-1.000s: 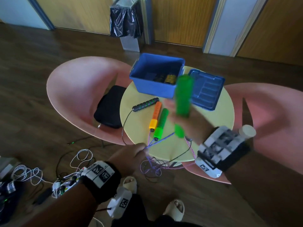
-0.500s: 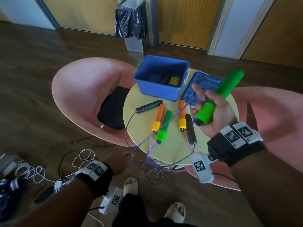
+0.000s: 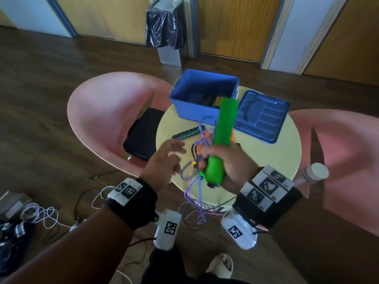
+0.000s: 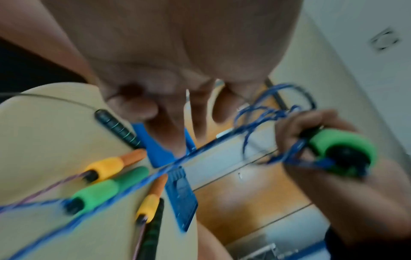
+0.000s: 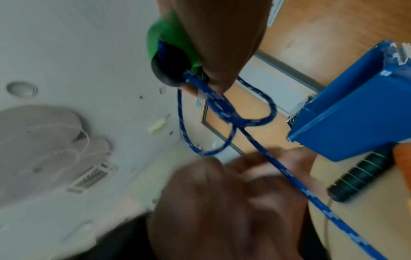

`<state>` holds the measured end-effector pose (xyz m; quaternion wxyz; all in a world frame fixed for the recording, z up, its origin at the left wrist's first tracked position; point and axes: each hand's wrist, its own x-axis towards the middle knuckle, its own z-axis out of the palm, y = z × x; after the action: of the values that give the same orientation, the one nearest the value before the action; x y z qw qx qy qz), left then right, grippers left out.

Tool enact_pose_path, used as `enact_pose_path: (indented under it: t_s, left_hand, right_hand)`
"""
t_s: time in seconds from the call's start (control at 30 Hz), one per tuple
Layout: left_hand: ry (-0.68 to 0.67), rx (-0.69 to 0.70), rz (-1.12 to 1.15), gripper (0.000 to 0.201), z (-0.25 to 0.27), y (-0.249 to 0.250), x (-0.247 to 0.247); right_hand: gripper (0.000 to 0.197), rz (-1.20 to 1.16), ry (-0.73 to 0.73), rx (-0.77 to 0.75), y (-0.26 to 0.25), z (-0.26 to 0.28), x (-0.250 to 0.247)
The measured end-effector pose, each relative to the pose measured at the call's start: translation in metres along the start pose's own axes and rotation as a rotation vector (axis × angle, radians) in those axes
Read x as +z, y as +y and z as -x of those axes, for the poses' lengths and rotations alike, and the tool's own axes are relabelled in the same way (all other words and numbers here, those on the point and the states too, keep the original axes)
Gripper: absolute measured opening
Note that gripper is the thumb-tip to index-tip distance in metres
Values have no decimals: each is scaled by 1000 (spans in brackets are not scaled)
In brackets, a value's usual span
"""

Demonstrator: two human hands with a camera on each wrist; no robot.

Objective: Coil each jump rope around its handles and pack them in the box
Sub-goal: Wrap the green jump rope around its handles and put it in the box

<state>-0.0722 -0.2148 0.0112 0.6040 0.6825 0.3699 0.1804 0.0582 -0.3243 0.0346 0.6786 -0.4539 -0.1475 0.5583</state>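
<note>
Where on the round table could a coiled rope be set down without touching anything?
Bare tabletop shows on the right, between the blue lid, the table's rim and the right hand. The middle is crowded: black handle, orange and green handles, and blue rope. The blue box fills the far edge.

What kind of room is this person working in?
Probably a lounge or break corner of an office or school, though that is a guess: a small round table between pink tub chairs, wood-panelled doors behind, and a lined bin.
</note>
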Motion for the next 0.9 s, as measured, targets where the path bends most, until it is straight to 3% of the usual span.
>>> enact_pose_path:
  t_s: [0.03, 0.13, 0.17, 0.2, 0.3, 0.4, 0.47, 0.53, 0.6, 0.77, 0.83, 0.9]
  left_hand:
    - [-93, -102, -51, 25, 3, -9, 2]
    - [-644, -234, -166, 15, 15, -33, 8]
    - [-754, -254, -241, 17, 17, -42, 9]
    - [-779, -263, -365, 21, 16, -55, 8]
    - [-587, -223, -778, 34, 8, -91, -11]
    - [-352, -266, -736, 45, 8, -107, -32]
    - [-212, -203, -621, 45, 7, -94, -36]
    - [-121, -14, -563, 40, 8, -60, -30]
    - [-49, 187, -487, 38, 12, -18, -24]
    - [-125, 449, -209, 34, 11, 59, -22]
    - [-117, 460, -102, 29, 6, 60, -24]
    - [-60, 377, 55, 24, -5, 41, -26]
  right_hand:
    - [18, -89, 1, -39, -9, 1, 4]
    - [20, -276, -23, -164, -33, 1, 11]
    - [15, -282, -18, -209, -41, 1, 11]
    - [10, -291, 1, -257, -47, -1, 10]
    - [11, -319, 130, -435, -65, -5, -2]
    - [18, -123, 281, -577, -66, -8, -17]
    - [16, 103, 318, -539, -53, -10, -25]
    - [21, 332, 305, -397, -30, -14, -31]
    - [25, 494, 200, -231, -6, -14, -26]
    - [29, 62, -96, 36, 21, -1, 7]
    - [19, -74, -144, 47, 14, 5, 17]
    - [14, -149, -173, 32, 1, 9, 26]
